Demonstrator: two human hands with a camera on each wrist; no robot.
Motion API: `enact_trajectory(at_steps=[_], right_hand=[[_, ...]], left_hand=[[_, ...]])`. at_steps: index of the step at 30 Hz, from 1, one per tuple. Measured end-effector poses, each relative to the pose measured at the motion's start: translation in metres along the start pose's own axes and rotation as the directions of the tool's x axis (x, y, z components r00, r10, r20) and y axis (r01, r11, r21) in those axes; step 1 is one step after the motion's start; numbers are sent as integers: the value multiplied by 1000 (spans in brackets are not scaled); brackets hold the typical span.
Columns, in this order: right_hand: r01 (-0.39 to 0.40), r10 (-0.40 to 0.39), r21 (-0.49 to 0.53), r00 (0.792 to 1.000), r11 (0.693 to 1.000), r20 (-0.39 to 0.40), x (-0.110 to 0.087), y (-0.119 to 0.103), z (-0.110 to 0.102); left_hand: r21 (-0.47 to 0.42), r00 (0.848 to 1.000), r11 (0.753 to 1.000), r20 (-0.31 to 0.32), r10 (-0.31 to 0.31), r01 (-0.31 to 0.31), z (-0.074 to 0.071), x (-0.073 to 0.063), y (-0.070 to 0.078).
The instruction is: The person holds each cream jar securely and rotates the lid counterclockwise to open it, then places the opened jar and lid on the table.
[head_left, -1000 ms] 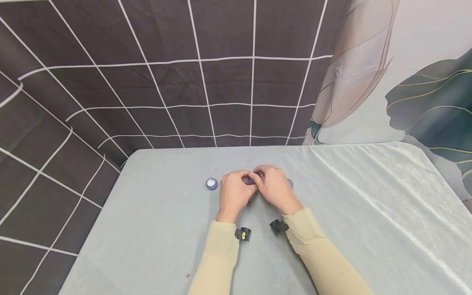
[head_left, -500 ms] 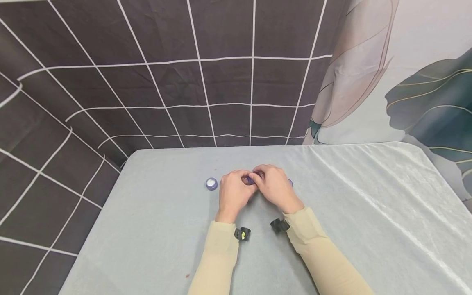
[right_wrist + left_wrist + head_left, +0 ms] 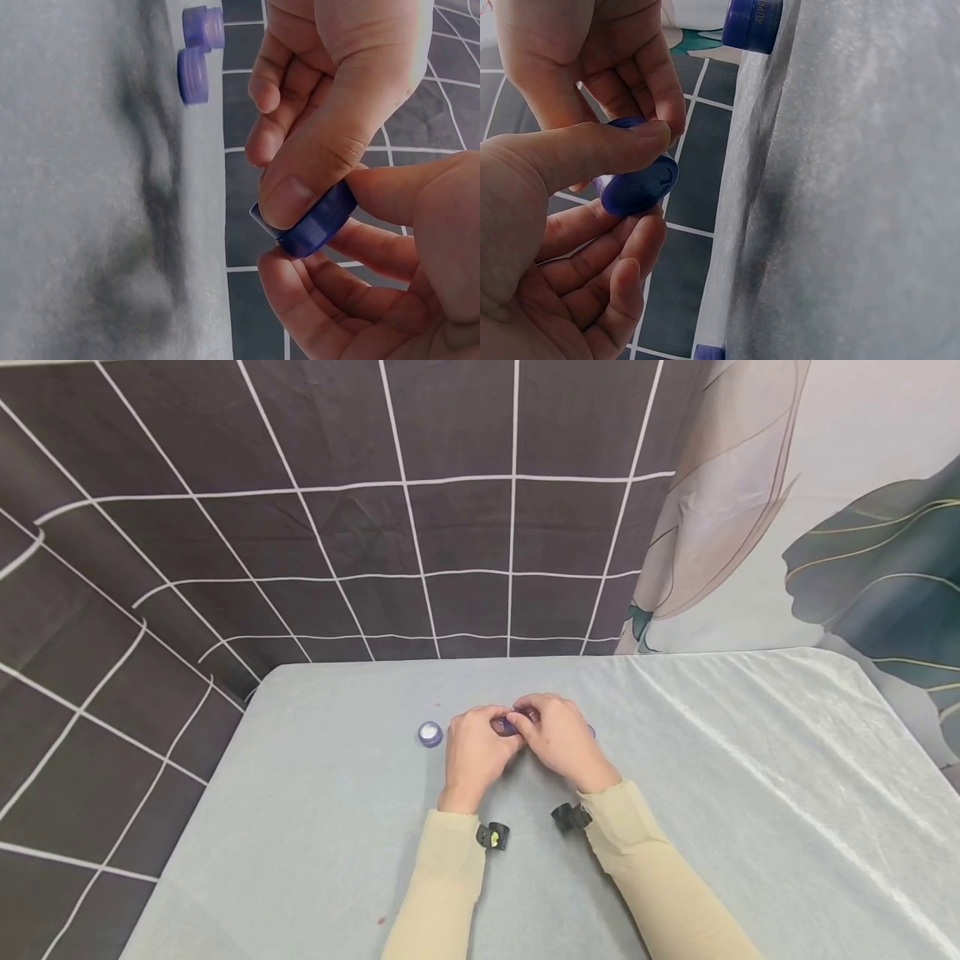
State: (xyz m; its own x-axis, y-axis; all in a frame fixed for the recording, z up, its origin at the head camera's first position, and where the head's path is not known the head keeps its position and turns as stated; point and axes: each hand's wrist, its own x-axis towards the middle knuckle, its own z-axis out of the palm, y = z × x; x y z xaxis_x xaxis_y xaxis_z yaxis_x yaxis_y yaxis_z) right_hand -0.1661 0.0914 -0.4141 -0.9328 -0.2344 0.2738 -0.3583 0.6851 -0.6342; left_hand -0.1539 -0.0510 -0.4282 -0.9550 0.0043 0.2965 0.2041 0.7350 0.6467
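R hand (image 3: 561, 739) pinches blue pc (image 3: 639, 189) nr "AUPR…" jar (image 3: 744, 27).

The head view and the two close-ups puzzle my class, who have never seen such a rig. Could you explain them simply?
There is no robot: these are a person's bare left hand and right hand. The wide picture comes from a camera on the head, looking down. The close-ups come from cameras worn on each wrist, so the scene looks turned sideways. On the pale cloth sits a small round purple item with a white middle; part of another shows beside the right hand. Both hands pinch a small blue piece; fingers cover some of it.
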Motion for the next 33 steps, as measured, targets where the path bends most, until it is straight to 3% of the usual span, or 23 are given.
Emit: enact_trajectory(at_steps=[33], right_hand=[[16, -18, 36, 999, 999, 47, 1, 3, -4]], left_hand=[[21, 1000, 1000, 8, 14, -14, 2, 1, 0]])
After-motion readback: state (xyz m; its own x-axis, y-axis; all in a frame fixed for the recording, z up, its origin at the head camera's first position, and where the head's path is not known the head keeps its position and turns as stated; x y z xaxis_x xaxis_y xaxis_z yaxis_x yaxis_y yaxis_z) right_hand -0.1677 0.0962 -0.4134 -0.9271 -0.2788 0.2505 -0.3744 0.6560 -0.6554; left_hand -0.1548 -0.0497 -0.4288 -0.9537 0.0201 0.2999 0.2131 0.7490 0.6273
